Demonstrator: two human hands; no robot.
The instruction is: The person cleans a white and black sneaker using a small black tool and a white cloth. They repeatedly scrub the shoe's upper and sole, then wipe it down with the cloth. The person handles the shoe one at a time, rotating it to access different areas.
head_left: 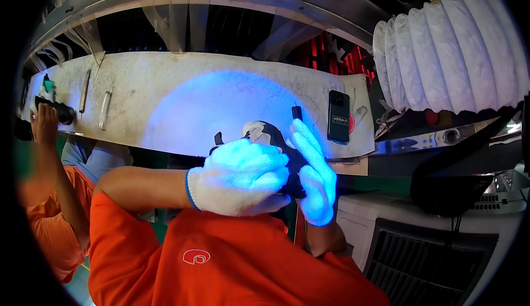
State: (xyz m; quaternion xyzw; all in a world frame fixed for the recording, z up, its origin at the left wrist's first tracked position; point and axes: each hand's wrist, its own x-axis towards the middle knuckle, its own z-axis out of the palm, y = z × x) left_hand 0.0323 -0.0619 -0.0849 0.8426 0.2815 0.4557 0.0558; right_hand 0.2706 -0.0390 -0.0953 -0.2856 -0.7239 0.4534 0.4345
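Observation:
A black shoe (294, 168) with a pale, patterned part (259, 133) is held in front of my chest, over the table's near edge. My left hand (243, 173), in a white knit glove, wraps its fingers round the shoe's left side and covers much of it. My right hand (314, 176), gloved the same way, presses against the right side with its fingers fairly straight. Just beyond those fingertips shows a small black tool (297, 112) with a thin point; I cannot tell whether they touch it. Blue light falls on both gloves.
A phone (338, 116) lies at the table's right. Two slim sticks, one brown (85, 91) and one pale (105, 110), lie at the left. A co-worker's hand (44, 121) holds a dark item there. A white ribbed duct (450, 54) hangs at the right, above a grey machine (430, 251).

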